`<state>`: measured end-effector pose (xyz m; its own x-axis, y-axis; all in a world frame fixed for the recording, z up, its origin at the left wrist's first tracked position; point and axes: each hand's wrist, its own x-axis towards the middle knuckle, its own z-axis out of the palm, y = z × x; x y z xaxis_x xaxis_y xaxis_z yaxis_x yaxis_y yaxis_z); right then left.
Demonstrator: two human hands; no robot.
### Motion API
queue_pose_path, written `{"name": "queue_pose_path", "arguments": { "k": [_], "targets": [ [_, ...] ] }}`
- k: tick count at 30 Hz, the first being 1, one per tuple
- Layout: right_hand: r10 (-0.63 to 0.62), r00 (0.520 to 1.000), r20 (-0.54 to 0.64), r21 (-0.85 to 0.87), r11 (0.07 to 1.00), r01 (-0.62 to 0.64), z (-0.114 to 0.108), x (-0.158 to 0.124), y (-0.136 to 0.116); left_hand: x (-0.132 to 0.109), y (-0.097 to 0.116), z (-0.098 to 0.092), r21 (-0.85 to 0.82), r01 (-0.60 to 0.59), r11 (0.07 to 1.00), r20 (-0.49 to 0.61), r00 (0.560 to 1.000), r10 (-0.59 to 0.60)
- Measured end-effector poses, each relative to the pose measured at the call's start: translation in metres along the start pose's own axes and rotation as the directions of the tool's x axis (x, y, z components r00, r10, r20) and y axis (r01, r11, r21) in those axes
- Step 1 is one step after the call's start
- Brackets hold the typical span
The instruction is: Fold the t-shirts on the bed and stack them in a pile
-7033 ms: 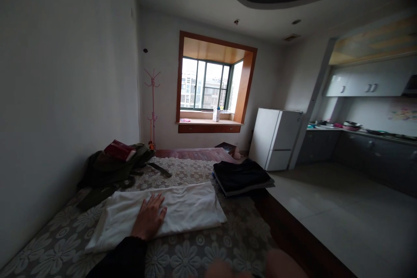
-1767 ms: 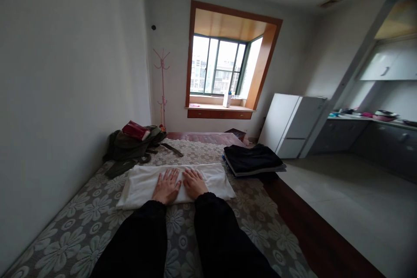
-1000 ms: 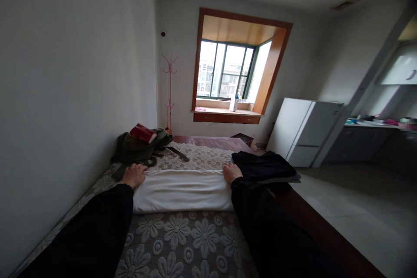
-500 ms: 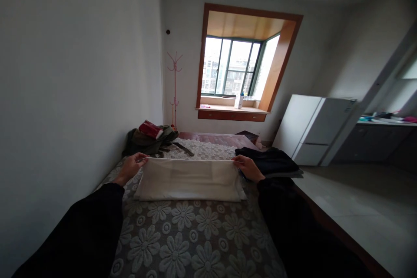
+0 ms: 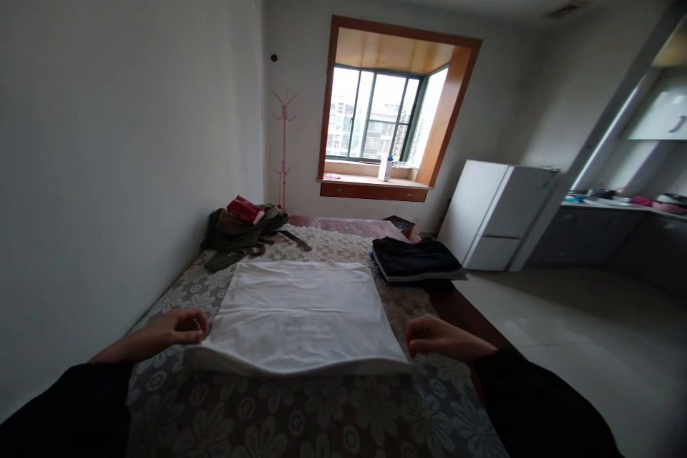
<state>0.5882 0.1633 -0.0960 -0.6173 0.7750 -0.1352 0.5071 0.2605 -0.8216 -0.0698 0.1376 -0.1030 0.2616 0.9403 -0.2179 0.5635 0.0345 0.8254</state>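
A white cloth lies spread out over the flowered bed cover, with a crease across its middle and its near edge bowed and slightly raised. At the near left corner is my left hand, its fingers curled against the thumb. My right hand is likewise curled, at the near right corner. Both hands appear to hold the near edge of the cloth, though the fingertips are blurred and the exact grip is partly hidden.
Folded dark clothes lie in a stack beyond the cloth on the right. A dark green bag with a red packet on it rests at the far left, beside the wall. A white fridge stands beyond the bed.
The white cloth was a short folded band held at its far edge; now it is opened out towards me. Both hands have come nearer and moved further apart.
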Motion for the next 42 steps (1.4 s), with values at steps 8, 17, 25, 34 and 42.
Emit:
{"name": "queue_pose_path", "arguments": {
  "k": [8, 17, 25, 34, 42],
  "targets": [
    [0.071, 0.892, -0.447, -0.451, 0.843, -0.294, -0.006, 0.147, 0.001, 0.116, 0.035, 0.013, 0.295, 0.124, 0.948, -0.402, 0.915, 0.005],
    [0.195, 0.671, -0.715, -0.356, 0.725, -0.590, 0.006, 0.222, 0.055, 0.172, -0.005, 0.036, 0.360, 0.274, 0.892, -0.673, 0.739, 0.045],
    [-0.050, 0.696, -0.716, -0.431, 0.816, -0.385, 0.004, 0.229, 0.082, 0.175, -0.013, 0.038, 0.448, 0.231, 0.864, -0.659, 0.738, 0.145],
    [-0.211, 0.575, -0.790, -0.337, 0.934, -0.120, 0.010, 0.235, 0.100, 0.181, -0.020, 0.038, 0.414, 0.178, 0.893, -0.652, 0.742, 0.155],
    [-0.251, 0.535, -0.807, -0.325, 0.945, -0.046, 0.005, 0.239, 0.102, 0.192, -0.033, 0.026, 0.339, 0.045, 0.940, -0.669, 0.714, 0.207]
  ]
}}
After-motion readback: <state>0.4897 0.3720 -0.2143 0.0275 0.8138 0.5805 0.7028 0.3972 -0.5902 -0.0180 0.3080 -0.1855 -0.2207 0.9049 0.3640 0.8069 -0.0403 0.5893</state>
